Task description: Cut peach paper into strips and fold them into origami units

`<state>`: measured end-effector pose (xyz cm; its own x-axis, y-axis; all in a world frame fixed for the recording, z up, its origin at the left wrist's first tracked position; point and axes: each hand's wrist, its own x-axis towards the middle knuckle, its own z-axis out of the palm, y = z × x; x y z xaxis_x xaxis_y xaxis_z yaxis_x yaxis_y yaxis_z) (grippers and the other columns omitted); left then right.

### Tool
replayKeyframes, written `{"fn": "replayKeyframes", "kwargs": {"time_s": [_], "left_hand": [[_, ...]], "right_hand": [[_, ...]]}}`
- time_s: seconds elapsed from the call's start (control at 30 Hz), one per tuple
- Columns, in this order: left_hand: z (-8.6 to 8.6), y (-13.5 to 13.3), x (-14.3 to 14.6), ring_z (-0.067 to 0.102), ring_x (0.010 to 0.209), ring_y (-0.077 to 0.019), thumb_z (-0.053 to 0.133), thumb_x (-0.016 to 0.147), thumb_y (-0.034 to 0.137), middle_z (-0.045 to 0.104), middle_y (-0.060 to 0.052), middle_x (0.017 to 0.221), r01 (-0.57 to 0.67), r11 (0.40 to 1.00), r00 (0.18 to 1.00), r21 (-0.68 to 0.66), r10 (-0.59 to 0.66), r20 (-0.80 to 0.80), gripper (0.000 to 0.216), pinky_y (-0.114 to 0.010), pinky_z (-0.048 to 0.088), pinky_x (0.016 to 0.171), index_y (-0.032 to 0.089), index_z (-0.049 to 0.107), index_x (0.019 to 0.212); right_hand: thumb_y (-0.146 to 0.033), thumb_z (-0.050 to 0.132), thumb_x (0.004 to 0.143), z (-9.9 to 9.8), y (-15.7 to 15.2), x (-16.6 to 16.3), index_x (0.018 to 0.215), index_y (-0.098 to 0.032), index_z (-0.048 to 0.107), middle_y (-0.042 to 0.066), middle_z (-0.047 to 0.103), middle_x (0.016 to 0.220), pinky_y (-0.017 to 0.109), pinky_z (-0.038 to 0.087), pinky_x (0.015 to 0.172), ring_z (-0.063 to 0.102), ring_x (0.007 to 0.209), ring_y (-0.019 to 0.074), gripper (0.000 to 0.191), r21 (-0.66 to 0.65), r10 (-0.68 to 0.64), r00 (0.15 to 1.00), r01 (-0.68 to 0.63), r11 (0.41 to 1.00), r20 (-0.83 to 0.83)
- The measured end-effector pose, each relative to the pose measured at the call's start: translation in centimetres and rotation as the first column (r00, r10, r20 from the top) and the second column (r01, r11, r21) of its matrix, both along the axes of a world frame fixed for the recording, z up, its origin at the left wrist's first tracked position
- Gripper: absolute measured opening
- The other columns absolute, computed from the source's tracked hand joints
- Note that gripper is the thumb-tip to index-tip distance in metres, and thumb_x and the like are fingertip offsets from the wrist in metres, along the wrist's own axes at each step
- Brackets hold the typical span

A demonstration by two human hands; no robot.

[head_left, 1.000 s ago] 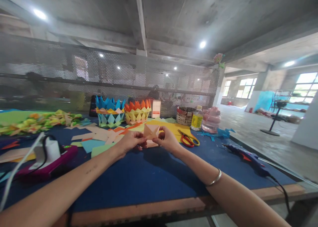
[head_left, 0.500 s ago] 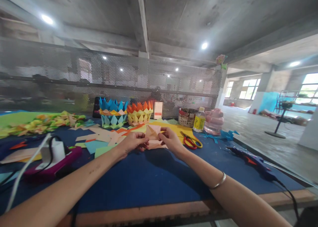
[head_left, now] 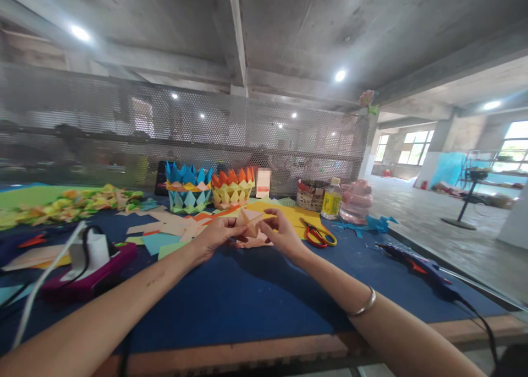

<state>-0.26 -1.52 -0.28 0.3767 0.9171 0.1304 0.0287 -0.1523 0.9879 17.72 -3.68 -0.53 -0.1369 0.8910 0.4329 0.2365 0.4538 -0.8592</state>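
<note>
A small piece of folded peach paper (head_left: 249, 217) is held up above the blue table mat, its creased flaps facing me. My left hand (head_left: 218, 235) pinches its left side between thumb and fingers. At its right edge is my right hand (head_left: 282, 235), thumb and fingertips curled round the corner; the exact contact is partly hidden. Below the hands lies more peach paper (head_left: 254, 241) on the mat. A pair of scissors (head_left: 317, 235) with red and yellow handles rests right of my right hand, partly on a yellow sheet (head_left: 295, 216).
Behind stand a blue-topped paper basket (head_left: 188, 189) and an orange-topped one (head_left: 233, 189). Loose paper pieces (head_left: 165, 223) and a purple power strip (head_left: 91, 272) lie left. At right are a bottle (head_left: 331, 200), a pink jar (head_left: 356, 203) and a glue gun (head_left: 424, 269) with its cord.
The folded peach paper has turned and shifted slightly left in my hands. My right fingers have loosened and spread a little at its edge.
</note>
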Motion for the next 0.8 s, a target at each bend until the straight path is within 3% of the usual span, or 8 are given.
{"fn": "replayKeyframes", "kwargs": {"time_s": [0.1,0.33,0.6,0.8], "left_hand": [[-0.26,0.31,-0.1,0.064,0.071,-0.0192,0.075,0.056,0.038,0.069,-0.009,0.081,0.026,1.0,0.999,-0.002,-0.026,-0.034,0.038,-0.026,0.048,0.054,0.013,0.065,0.083],[0.01,-0.07,0.03,0.061,0.061,-0.0141,0.072,0.058,0.036,0.062,-0.002,0.062,0.012,1.0,1.0,-0.028,-0.012,-0.009,0.027,-0.024,0.047,0.054,0.014,0.06,0.068],[-0.05,0.19,-0.07,0.056,0.054,-0.0096,0.072,0.061,0.035,0.059,0.001,0.061,0.016,0.996,0.993,-0.089,-0.005,0.116,0.025,-0.024,0.048,0.057,0.014,0.06,0.069],[0.1,-0.16,0.17,0.064,0.067,-0.0156,0.074,0.06,0.037,0.064,-0.002,0.07,0.063,0.986,0.994,-0.156,-0.047,0.103,0.028,-0.024,0.049,0.059,0.014,0.062,0.073]], "right_hand": [[-0.032,0.054,0.078,0.15,0.15,0.22,0.11,-0.018,0.039,0.002,0.056,0.081,0.024,0.047,0.057,0.054,0.075,0.0136,0.037,0.074,-0.024,1.0,0.024,0.997,0.0],[-0.025,0.052,0.077,0.23,-0.27,0.19,0.107,-0.017,0.041,0.0,0.059,0.075,0.027,0.044,0.061,0.057,0.069,0.0138,0.033,0.043,-0.04,0.993,0.035,0.998,0.111],[-0.022,0.054,0.073,-0.05,-0.31,-0.07,0.105,-0.019,0.039,-0.005,0.053,0.065,0.025,0.041,0.059,0.053,0.061,0.0118,0.036,0.151,-0.058,0.972,0.024,0.988,0.226],[-0.026,0.055,0.072,-0.28,-0.01,-0.05,0.102,-0.02,0.034,-0.006,0.054,0.065,0.024,0.041,0.056,0.054,0.059,0.0123,0.037,0.114,-0.099,0.985,0.083,0.99,0.144]]}}
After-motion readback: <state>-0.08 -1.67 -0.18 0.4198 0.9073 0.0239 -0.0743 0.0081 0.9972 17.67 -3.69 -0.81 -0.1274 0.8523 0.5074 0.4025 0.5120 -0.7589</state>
